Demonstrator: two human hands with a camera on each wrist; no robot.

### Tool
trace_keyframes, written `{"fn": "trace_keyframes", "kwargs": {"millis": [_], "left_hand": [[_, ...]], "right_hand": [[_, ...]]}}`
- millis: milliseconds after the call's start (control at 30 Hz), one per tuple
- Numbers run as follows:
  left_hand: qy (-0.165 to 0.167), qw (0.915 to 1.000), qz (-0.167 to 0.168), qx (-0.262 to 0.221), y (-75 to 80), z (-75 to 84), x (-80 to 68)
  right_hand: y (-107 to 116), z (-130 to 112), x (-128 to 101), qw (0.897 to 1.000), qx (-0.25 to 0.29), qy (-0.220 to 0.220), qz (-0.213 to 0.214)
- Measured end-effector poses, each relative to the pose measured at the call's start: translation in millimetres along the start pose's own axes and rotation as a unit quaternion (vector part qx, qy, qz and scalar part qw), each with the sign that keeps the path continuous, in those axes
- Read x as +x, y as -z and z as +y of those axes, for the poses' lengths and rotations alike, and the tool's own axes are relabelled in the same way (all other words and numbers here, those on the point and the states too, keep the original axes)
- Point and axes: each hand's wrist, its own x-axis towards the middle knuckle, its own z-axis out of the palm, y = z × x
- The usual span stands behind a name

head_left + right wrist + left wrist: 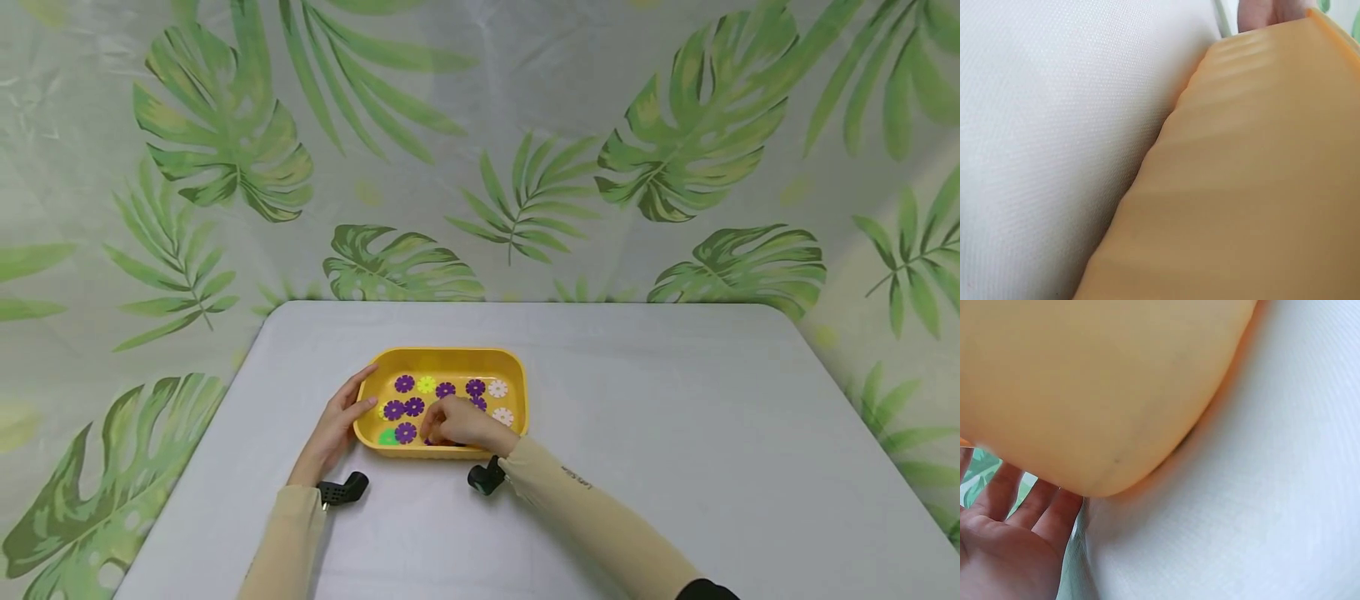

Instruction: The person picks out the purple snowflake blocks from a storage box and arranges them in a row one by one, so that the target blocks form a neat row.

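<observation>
Currently, left hand [335,427]: fingers spread, steadying yellow tray [451,358] outside.
Right hand [465,423]: inside tray; grip hidden, cannot tell.
Risk: tray could slide, jostling flower discs [406,408].

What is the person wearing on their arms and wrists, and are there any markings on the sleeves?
Both arms are in long, close-fitting beige sleeves. The right sleeve carries a small line of dark lettering, too small to read, and gives way to dark fabric near the elbow. A small black camera unit sits at each wrist: the left one, the right one. Both the left hand and right hand are bare, without gloves.
</observation>
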Motion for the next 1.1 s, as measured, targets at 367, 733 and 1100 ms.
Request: {"fn": "trace_keyframes", "kwargs": {"millis": [367, 733, 1100], "left_hand": [[-0.004, 1.0000, -0.003, -0.004, -0.5, -1.1, 1.5], [-0.015, 0.9998, -0.010, 0.003, -0.9, -1.8, -0.4], [-0.017, 0.9997, -0.011, 0.010, 1.1, -2.2, -0.7]], "right_hand": [[16, 1, -4, 1.000, 0.021, 0.017, 0.015], [74, 9, -43, 0.994, 0.089, 0.041, 0.051], [137, 70, -81, 0.984, 0.105, -0.012, 0.146]]}}
